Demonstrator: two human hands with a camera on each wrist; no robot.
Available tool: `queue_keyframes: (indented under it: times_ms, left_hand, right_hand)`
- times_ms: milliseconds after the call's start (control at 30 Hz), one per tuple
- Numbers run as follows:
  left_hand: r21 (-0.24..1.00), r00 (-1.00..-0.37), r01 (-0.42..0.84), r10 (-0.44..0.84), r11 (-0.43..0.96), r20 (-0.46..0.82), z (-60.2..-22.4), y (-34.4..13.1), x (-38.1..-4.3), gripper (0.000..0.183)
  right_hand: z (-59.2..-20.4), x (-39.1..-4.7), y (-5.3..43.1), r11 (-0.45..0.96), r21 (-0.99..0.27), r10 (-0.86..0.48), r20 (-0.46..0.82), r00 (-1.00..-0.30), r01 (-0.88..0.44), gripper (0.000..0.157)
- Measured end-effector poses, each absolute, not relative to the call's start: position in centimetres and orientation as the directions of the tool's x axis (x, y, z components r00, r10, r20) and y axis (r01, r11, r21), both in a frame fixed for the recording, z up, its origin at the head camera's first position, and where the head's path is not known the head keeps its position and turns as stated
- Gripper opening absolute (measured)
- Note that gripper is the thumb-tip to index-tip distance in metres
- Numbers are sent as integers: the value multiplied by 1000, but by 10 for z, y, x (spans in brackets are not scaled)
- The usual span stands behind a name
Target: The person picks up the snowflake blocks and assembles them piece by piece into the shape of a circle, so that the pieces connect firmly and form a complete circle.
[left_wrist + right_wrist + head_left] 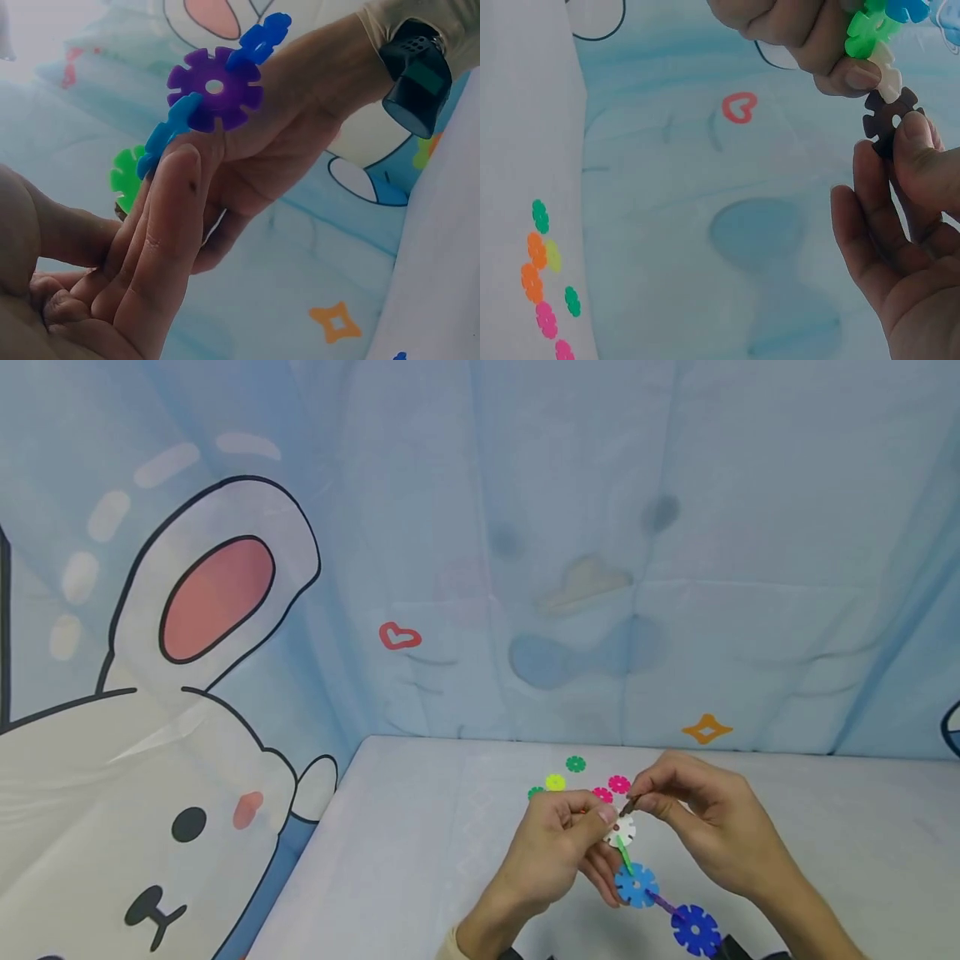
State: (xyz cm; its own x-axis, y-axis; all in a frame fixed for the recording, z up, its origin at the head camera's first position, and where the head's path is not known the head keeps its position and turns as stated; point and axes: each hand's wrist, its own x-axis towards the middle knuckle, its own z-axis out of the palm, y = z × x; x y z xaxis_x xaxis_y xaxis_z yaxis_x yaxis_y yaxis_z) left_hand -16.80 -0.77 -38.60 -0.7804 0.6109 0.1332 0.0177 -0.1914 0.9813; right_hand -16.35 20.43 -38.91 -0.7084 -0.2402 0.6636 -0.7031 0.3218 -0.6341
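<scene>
A chain of notched plastic snowflake discs hangs between the hands. My left hand [551,843] pinches the white disc [621,833] between thumb and fingers. From it run a green disc [625,856], a light blue disc [637,887], a purple disc [662,902] and a dark blue disc [696,931], trailing down to the right. Between thumb and index finger, my right hand [708,818] pinches a brown disc [881,124]. Its edge meets the edge of the white disc in the right wrist view; whether their notches interlock I cannot tell.
Behind the hands, loose discs lie on the white table [420,827]: green [576,764], yellow [555,782], pink [619,784] and orange [532,283]. A blue printed cloth [450,527] hangs along the table's back edge.
</scene>
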Motion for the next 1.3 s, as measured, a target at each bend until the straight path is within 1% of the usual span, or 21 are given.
queue_keyframes:
  times_ms: [100, 300, 400, 533, 600, 700, 767, 833, 900, 1000, 1067, 1167, 1233, 1300]
  left_hand:
    - [982, -777, 13, 616, -188, 128, -386, -9, -168, 38]
    - [985, -781, 7, 614, -170, 111, -387, -10, -168, 35]
    - [988, -796, 10, 597, -157, 103, -387, -8, -171, 33]
    - [989, -825, 19, 557, -148, 99, -388, -8, -179, 31]
    - [989, -850, 35, 516, -142, 104, -388, -10, -185, 31]
    - [990, -889, 74, 443, -119, 120, -388, -20, -195, 31]
    - [990, -907, 91, 402, -107, 126, -389, -28, -202, 31]
    - [991, -920, 94, 371, -97, 124, -391, -34, -209, 29]
    - [991, -929, 86, 352, -98, 115, -394, -38, -215, 28]
    - [992, -938, 70, 332, -106, 102, -397, -39, -222, 25]
    - [991, -939, 62, 329, -119, 99, -399, -37, -225, 24]
    - [987, -942, 47, 321, -151, 94, -400, -33, -229, 22]
    - [983, -945, 25, 315, -184, 83, -401, -30, -230, 19]
    - [975, -950, -1, 305, -220, 68, -401, -26, -231, 17]
  right_hand:
    - [-389, -164, 203, 319, -627, -237, 674, -700, -711, 45]
    - [-392, -166, 199, 306, -634, -240, 670, -702, -710, 46]
    - [-392, -167, 199, 332, -613, -228, 685, -692, -717, 47]
    - [-393, -170, 200, 396, -590, -203, 691, -694, -704, 45]
    - [-396, -174, 200, 444, -597, -178, 672, -719, -668, 44]
    - [-406, -185, 205, 526, -620, -128, 618, -775, -582, 44]
    - [-418, -196, 210, 581, -632, -106, 566, -818, -513, 41]
    - [-433, -208, 215, 617, -654, -100, 486, -868, -438, 35]
    - [-449, -221, 218, 648, -664, -117, 396, -911, -373, 31]
    - [-471, -237, 214, 677, -669, -159, 274, -949, -306, 32]
    - [-484, -247, 210, 697, -641, -209, 247, -946, -321, 38]
    - [-501, -257, 203, 715, -585, -286, 254, -924, -382, 45]
    - [-509, -261, 201, 714, -548, -335, 279, -900, -436, 47]
    - [-516, -262, 199, 714, -533, -361, 275, -891, -453, 44]
